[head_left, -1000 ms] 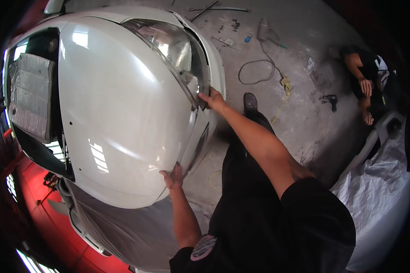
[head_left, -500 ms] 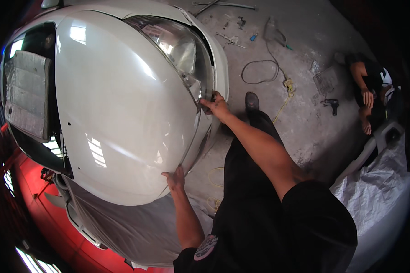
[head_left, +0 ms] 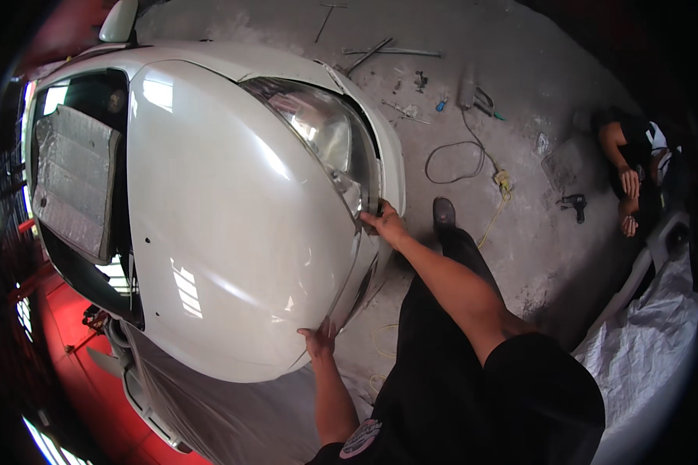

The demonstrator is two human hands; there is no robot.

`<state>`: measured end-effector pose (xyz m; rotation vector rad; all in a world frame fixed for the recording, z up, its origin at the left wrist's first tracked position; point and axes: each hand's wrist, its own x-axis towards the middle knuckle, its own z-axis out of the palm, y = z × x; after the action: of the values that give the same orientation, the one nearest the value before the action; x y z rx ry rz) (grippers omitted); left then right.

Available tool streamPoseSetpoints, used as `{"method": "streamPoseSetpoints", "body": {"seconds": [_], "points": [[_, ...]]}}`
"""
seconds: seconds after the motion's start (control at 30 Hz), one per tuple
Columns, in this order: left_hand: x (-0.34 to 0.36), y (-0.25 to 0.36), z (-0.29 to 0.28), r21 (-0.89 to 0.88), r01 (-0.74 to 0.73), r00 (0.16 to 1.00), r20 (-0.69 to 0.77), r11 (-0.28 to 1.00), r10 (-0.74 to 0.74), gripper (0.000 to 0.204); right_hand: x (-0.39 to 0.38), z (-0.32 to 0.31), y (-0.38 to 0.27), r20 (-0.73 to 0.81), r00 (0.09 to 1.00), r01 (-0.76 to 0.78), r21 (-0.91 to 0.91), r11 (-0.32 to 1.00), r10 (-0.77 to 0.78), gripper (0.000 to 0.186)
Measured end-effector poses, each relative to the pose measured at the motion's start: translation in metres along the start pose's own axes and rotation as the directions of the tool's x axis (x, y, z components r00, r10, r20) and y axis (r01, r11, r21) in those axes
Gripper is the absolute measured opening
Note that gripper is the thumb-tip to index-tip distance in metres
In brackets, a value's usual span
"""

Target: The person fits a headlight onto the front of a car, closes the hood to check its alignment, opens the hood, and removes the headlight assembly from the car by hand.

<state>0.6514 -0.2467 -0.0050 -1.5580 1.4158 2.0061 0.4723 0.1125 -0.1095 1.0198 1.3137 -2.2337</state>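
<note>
Curved white metal hood (head_left: 233,225) touched by half-open left hand (head_left: 319,341); near tip of clear plastic headlight (head_left: 335,138) by half-curled right hand (head_left: 388,225). Grips cannot be told; even pressure advised.

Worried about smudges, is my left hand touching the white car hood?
Touching: the head view shows the left hand at the front edge of the hood, thumb laid on it with no gap showing.

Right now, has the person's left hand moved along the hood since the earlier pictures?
No: the left hand stays at about the same place on the front edge of the white hood; both only shift together in view.
</note>
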Motion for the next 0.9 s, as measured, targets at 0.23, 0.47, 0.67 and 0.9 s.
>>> {"method": "streamPoseSetpoints", "body": {"seconds": [0.23,0.47,0.67,0.9], "points": [[-0.013,0.010,0.002,0.022,0.026,1.000,-0.009,0.999,-0.026,0.107,-0.004,0.013,-0.004,0.043,0.999,0.025,0.000,1.000,-0.025,0.076],[-0.012,0.006,0.015,0.029,0.067,0.997,-0.047,0.997,-0.065,0.102,0.016,0.002,0.026,-0.029,0.994,0.101,-0.049,0.994,-0.102,0.088],[-0.011,0.005,0.005,0.060,0.037,0.997,-0.074,0.997,-0.033,0.101,0.005,0.007,0.009,-0.031,0.996,0.080,-0.059,0.995,-0.082,0.082],[-0.012,0.004,0.010,0.071,0.057,0.996,-0.078,0.996,-0.051,0.100,0.015,0.002,0.024,-0.074,0.986,0.147,-0.073,0.986,-0.152,0.089]]}}
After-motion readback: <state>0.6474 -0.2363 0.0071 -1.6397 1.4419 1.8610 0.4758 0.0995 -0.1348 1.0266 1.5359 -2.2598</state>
